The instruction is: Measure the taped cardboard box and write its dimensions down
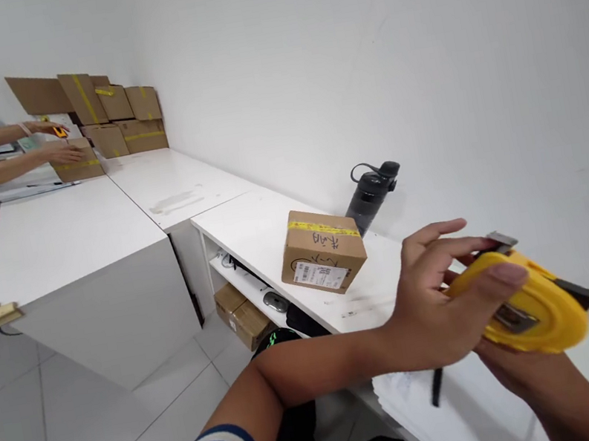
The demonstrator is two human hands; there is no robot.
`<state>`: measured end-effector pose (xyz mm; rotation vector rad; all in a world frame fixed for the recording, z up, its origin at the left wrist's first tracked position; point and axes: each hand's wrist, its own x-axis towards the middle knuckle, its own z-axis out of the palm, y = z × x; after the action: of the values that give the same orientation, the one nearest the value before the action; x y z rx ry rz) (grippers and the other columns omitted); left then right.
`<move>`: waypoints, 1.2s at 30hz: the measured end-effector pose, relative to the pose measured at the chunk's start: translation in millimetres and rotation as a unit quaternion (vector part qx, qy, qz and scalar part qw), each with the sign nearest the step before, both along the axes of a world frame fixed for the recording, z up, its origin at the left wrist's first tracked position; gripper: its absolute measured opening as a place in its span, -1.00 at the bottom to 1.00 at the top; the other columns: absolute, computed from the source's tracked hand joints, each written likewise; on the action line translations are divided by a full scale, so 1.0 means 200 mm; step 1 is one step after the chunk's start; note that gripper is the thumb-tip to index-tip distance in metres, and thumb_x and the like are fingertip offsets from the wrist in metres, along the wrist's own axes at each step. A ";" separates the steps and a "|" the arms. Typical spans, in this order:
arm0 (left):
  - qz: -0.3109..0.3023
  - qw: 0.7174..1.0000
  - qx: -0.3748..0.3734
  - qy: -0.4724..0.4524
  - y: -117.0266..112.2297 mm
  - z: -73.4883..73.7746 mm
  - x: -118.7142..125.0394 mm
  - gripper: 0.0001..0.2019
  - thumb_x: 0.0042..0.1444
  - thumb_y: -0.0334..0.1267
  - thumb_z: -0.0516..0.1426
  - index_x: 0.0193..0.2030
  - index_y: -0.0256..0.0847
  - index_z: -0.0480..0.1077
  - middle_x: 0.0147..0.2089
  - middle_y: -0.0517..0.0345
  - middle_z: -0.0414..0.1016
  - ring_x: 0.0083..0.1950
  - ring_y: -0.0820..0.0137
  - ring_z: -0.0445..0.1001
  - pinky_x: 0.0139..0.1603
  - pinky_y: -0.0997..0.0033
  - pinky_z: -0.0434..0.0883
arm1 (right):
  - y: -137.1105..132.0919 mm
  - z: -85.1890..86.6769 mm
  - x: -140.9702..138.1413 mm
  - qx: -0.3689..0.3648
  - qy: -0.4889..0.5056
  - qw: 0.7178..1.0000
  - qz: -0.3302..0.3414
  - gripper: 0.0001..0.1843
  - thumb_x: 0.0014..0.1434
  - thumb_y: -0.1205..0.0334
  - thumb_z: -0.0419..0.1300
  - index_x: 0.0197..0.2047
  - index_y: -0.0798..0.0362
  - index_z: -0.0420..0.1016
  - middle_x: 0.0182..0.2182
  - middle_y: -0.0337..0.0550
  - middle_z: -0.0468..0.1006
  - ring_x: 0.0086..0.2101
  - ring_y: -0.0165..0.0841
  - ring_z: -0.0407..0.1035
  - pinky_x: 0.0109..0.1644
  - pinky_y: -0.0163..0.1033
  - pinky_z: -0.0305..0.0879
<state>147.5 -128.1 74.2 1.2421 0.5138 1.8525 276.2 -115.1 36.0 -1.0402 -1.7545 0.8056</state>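
Observation:
A yellow tape measure is raised above the white desk at the right, with black parts and its metal tape end showing at the top. My left hand grips it from the left, the thumb across its face and a finger near the tape end. Below the case is my right hand, holding it from underneath; its fingers are mostly hidden behind the tape measure. Beyond my hands, a small cardboard box with yellow tape, a label and handwriting sits on the desk.
Behind the box a dark bottle stands by the wall. White papers lie under my hands. The shelf below holds a black mouse-like object; a carton is lower down. At the far left, another person's hands handle a box near stacked cartons.

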 end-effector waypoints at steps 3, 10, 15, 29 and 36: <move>-0.011 0.999 -0.004 0.035 -0.11 0.04 -0.16 -0.71 0.06 -0.04 0.28 -0.13 -0.12 0.55 0.25 -0.01 0.28 0.23 0.13 0.34 0.00 0.27 0.49 | -0.15 0.04 -0.12 -0.048 -0.002 0.997 0.055 -0.22 0.06 -0.01 0.32 0.30 -0.25 0.13 0.28 -0.07 0.27 0.23 -0.05 0.22 0.26 0.13 0.21; 0.063 0.997 -0.052 -0.012 -0.04 -0.04 -0.43 -0.82 0.06 -0.16 0.28 -0.20 -0.13 0.59 0.23 0.04 0.33 0.23 0.23 0.31 0.18 0.22 0.36 | -0.09 0.13 -0.41 -0.068 0.005 0.987 0.143 -0.23 0.05 -0.12 0.31 0.26 -0.10 0.17 0.11 0.04 0.44 0.07 -0.06 0.38 0.08 0.05 0.38; -0.082 0.982 -0.170 -0.027 0.15 0.16 -0.69 -0.72 -0.09 -0.11 0.36 -0.27 -0.22 0.59 0.04 -0.01 0.49 0.08 0.21 0.42 0.08 0.19 0.36 | 0.18 0.32 -0.50 0.061 -0.138 0.988 0.027 -0.19 0.02 0.06 0.32 0.26 -0.09 0.04 -0.07 -0.06 0.52 -0.24 -0.22 0.49 -0.20 -0.13 0.43; -0.036 0.828 -0.373 0.418 0.57 0.27 -1.15 -0.53 -0.04 0.18 0.19 -0.15 -0.15 0.48 0.01 0.00 0.47 -0.03 0.26 0.45 -0.11 0.33 0.40 | 0.74 0.25 -0.35 0.002 0.004 0.993 0.120 -0.48 -0.10 -0.06 0.40 -0.09 -0.07 0.42 -0.20 -0.15 0.57 -0.18 -0.17 0.47 -0.19 -0.16 0.43; -0.038 0.685 -0.405 0.604 0.72 0.10 -1.18 -0.36 0.02 0.36 0.01 0.01 -0.08 0.45 0.08 0.01 0.48 0.04 0.16 0.45 -0.01 0.23 0.42 | 0.88 0.23 -0.15 -0.072 -0.088 0.993 0.008 -0.37 0.00 -0.28 0.25 0.05 -0.10 0.46 -0.39 -0.17 0.59 -0.27 -0.16 0.46 -0.24 -0.12 0.35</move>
<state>-89.5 16.3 94.4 1.5868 1.7027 0.2751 246.4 61.6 81.2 -1.2254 -1.8774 0.8826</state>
